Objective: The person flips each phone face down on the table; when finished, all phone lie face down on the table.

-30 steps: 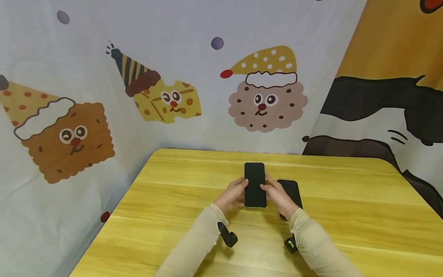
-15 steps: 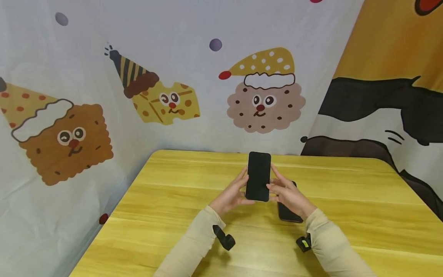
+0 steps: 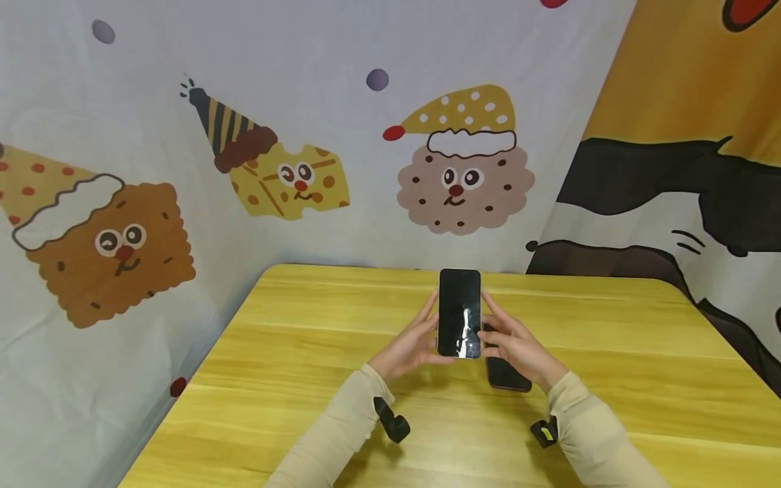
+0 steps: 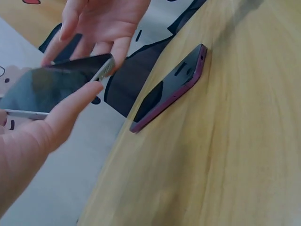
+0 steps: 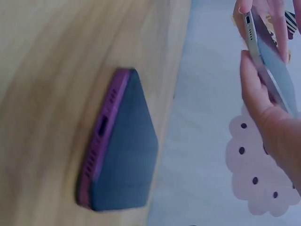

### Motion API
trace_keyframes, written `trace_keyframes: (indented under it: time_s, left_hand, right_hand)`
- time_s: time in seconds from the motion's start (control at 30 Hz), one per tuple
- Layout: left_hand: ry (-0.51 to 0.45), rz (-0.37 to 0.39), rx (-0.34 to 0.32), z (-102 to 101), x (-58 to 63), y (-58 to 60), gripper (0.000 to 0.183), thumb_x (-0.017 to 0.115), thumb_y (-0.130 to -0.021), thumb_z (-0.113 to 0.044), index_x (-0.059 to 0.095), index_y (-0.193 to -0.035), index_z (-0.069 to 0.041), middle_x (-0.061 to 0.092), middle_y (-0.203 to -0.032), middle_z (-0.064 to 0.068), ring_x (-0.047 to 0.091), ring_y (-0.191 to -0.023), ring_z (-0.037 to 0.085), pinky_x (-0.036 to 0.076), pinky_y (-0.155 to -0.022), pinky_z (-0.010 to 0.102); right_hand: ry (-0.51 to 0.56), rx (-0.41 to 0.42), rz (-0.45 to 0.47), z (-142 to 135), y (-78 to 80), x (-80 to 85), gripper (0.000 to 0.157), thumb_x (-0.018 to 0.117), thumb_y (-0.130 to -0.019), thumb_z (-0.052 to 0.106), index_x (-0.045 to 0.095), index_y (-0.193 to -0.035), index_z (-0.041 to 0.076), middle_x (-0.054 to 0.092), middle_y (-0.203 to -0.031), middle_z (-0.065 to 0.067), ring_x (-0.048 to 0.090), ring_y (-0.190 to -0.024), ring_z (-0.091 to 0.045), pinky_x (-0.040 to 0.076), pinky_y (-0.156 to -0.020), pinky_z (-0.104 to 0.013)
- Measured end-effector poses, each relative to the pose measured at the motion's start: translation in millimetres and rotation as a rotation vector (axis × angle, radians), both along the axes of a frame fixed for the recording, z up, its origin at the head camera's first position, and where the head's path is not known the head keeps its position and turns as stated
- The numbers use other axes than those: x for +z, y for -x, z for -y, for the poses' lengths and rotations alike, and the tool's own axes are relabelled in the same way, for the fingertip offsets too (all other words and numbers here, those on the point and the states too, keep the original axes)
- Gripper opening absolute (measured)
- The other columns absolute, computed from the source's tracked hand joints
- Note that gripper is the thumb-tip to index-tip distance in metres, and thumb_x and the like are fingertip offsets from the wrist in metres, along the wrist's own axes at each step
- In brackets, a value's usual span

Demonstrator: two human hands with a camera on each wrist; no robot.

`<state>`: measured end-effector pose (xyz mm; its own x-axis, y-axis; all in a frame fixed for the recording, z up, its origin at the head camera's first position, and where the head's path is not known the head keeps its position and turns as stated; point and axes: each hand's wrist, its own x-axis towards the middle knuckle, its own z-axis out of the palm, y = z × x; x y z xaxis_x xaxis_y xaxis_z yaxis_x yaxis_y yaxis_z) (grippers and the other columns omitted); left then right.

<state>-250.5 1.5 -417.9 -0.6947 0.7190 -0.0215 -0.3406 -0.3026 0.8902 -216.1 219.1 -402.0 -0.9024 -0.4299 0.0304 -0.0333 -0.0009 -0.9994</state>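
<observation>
A smartphone (image 3: 459, 308) with a dark, glossy screen is held up over the table between both hands, its screen facing me. My left hand (image 3: 407, 344) grips its left edge, the thumb along the side in the left wrist view. On the opposite edge, my right hand (image 3: 518, 347) holds it with thumb and fingers; the fingers behind are partly hidden. A bright reflection shows on the lower screen. Below the right hand, a second smartphone (image 3: 509, 377) with a purple-red frame (image 5: 102, 127) lies screen up on the table, partly covered in the head view.
The wooden table (image 3: 305, 379) reaches back to a cloth backdrop (image 3: 342, 41) printed with cartoon food figures. Black wrist straps (image 3: 390, 420) hang beneath the beige sleeves (image 3: 332, 427).
The held smartphone has risen and shifted right, and a reflection has appeared on its screen. The right hand has moved to the right along with it. The second smartphone stays on the table.
</observation>
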Motion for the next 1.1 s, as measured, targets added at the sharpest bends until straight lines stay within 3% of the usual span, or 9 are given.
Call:
trace_keyframes:
  time_s: [0.1, 0.23, 0.37, 0.47, 0.77, 0.83, 0.93, 1.1]
  left_hand:
    - [-0.042, -0.012, -0.003, 0.4, 2.5, 0.7, 0.048, 0.025, -0.098, -0.028, 0.008, -0.135, -0.054, 0.002, -0.151, 0.004, 0.018, -0.13, 0.047, 0.021, -0.097, 0.067]
    - [-0.071, -0.046, -0.003, 1.2, 5.1, -0.3, 0.048, 0.025, -0.099, -0.027, 0.01, -0.134, -0.055, 0.005, -0.15, 0.004, 0.02, -0.131, 0.044, 0.017, -0.099, 0.066]
    - [-0.086, -0.087, -0.004, 1.4, 3.5, -2.4, 0.048, 0.025, -0.099, -0.025, 0.012, -0.133, -0.056, 0.011, -0.15, 0.004, 0.023, -0.131, 0.04, 0.018, -0.1, 0.065]
    - [-0.093, -0.105, -0.004, 1.4, 2.0, -2.8, 0.048, 0.027, -0.098, -0.027, 0.012, -0.133, -0.056, 0.012, -0.15, 0.004, 0.024, -0.131, 0.039, 0.019, -0.1, 0.065]
    - [-0.095, -0.101, -0.018, 1.5, 3.9, -3.9, 0.048, 0.02, -0.099, -0.023, 0.011, -0.134, -0.054, 0.011, -0.149, 0.006, 0.023, -0.131, 0.04, 0.016, -0.1, 0.066]
    - [-0.093, -0.095, -0.017, 1.3, 3.6, -3.7, 0.047, 0.023, -0.098, -0.026, 0.01, -0.135, -0.054, 0.01, -0.149, 0.007, 0.024, -0.13, 0.042, 0.017, -0.099, 0.067]
    - [-0.07, -0.096, -0.013, 0.5, 3.7, -3.1, 0.049, 0.029, -0.097, -0.03, 0.009, -0.135, -0.052, 0.008, -0.15, 0.008, 0.026, -0.129, 0.043, 0.02, -0.096, 0.068]
    - [-0.025, -0.093, -0.02, -0.7, 6.6, -2.5, 0.05, 0.026, -0.097, -0.028, 0.006, -0.136, -0.051, 0.005, -0.15, 0.006, 0.024, -0.129, 0.044, 0.026, -0.091, 0.069]
  right_hand:
    - [-0.052, -0.009, -0.096, -1.8, -1.5, 2.2, 0.077, 0.05, -0.091, 0.015, -0.004, -0.142, 0.035, 0.016, -0.142, -0.028, 0.045, -0.114, -0.033, 0.05, -0.083, -0.032]
    - [-0.133, -0.034, -0.177, -1.6, -1.7, 3.4, 0.079, 0.052, -0.09, 0.016, -0.004, -0.142, 0.037, 0.011, -0.145, -0.025, 0.03, -0.125, -0.044, 0.047, -0.087, -0.027]
    - [-0.152, -0.047, -0.198, -0.3, -2.4, 1.8, 0.08, 0.052, -0.089, 0.014, -0.005, -0.142, 0.034, 0.011, -0.145, -0.025, 0.028, -0.124, -0.048, 0.041, -0.094, -0.046]
    - [-0.152, -0.052, -0.201, -0.2, -2.8, 0.9, 0.081, 0.053, -0.089, 0.014, -0.006, -0.143, 0.031, 0.012, -0.145, -0.025, 0.028, -0.124, -0.048, 0.037, -0.095, -0.051]
    - [-0.132, -0.049, -0.191, -2.4, -2.1, 1.3, 0.079, 0.052, -0.09, 0.013, -0.003, -0.142, 0.036, 0.014, -0.145, -0.026, 0.026, -0.125, -0.048, 0.045, -0.088, -0.028]
    - [-0.122, -0.05, -0.188, -2.9, -2.1, 1.0, 0.078, 0.051, -0.09, 0.014, -0.002, -0.142, 0.037, 0.016, -0.144, -0.027, 0.031, -0.123, -0.043, 0.046, -0.085, -0.026]
    - [-0.08, -0.048, -0.169, -3.3, -2.4, 0.9, 0.073, 0.049, -0.092, 0.017, -0.001, -0.142, 0.036, 0.024, -0.14, -0.026, 0.043, -0.118, -0.024, 0.048, -0.082, -0.023]
    - [0.053, -0.005, -0.128, -3.7, -2.3, 1.2, 0.064, 0.04, -0.096, 0.016, -0.002, -0.143, 0.026, 0.039, -0.128, -0.006, 0.054, -0.101, -0.005, 0.05, -0.077, -0.023]
